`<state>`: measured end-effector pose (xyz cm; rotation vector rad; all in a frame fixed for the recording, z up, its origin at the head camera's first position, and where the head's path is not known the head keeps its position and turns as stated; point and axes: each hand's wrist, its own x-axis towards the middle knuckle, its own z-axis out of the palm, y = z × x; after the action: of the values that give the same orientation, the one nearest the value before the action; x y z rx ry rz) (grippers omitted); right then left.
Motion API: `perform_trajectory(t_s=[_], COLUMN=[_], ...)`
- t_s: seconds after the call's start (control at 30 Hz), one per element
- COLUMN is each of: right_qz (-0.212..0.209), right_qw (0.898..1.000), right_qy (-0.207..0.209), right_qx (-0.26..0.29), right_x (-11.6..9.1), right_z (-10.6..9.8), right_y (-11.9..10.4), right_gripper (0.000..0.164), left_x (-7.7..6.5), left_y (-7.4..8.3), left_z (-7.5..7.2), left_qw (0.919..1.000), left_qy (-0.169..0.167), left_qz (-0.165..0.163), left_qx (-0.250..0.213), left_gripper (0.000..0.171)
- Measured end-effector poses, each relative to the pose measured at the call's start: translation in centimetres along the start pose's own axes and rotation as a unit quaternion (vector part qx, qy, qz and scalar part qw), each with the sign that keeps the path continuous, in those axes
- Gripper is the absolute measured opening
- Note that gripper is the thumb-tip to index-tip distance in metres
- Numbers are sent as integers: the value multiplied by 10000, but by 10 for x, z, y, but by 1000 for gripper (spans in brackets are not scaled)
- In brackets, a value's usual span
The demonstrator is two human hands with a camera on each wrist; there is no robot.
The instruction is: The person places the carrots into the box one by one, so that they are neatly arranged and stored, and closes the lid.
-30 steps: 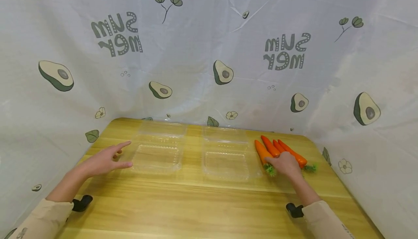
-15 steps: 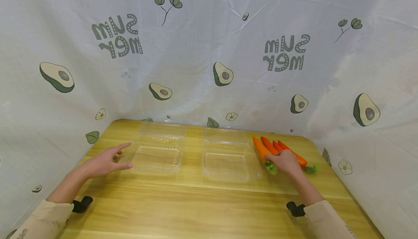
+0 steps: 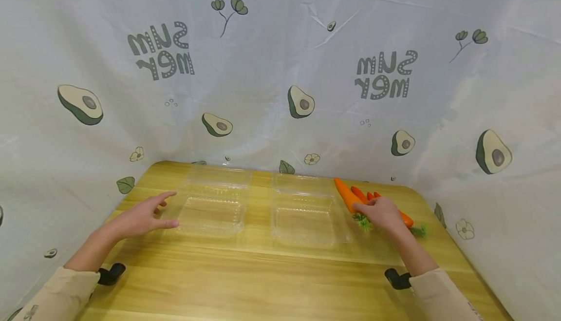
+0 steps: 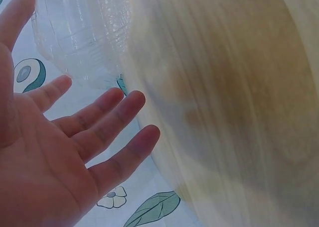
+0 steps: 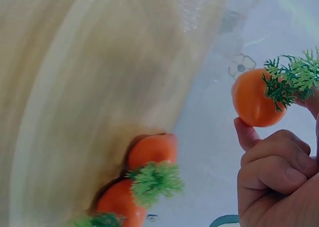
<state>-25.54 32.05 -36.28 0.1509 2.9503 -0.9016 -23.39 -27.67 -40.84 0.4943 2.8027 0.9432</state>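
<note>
A person in pale sleeves [image 3: 65, 292], seen at the lower corners of the head view, works at a wooden table [image 3: 245, 282]. At the left of the frame, the left hand [image 3: 140, 217] holds nothing, its thumb and fingers apart, just beside a clear plastic box [image 3: 212, 211]. At right, the right hand [image 3: 380, 213] pinches an orange carrot [image 3: 345, 195] near its green leafy end, the tip pointing toward the upper left. The carrot is just right of a second plastic box [image 3: 304, 223] at center. Both boxes stand with lids folded back, wood grain showing through their bases. More carrots [image 3: 359, 194] lie at right, partly hidden behind the right hand. A white curtain [image 3: 258, 58] printed with avocados and reversed "summer" lettering fills the background.
</note>
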Motion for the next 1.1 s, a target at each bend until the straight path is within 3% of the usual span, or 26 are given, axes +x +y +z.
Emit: perform_trajectory(t_s=[0.3,0.7,1.1], right_qz=[-68,-606,-701], right_qw=[9992,9977,9973], right_qy=[-189,-267,-204], right_qx=[337,138,42], right_x=[-2,-3,5], right_z=[-5,1,12], right_y=[-18,-40,-70], right_gripper=[39,45,43], left_x=[2,1,0], left_y=[-1,-6,-8], left_z=[0,2,2], left_qw=[10000,10000,10000], left_qy=[-21,10,3], left_qz=[-23,-72,-81], left_qx=[-36,-60,-42], left_gripper=[92,92,92])
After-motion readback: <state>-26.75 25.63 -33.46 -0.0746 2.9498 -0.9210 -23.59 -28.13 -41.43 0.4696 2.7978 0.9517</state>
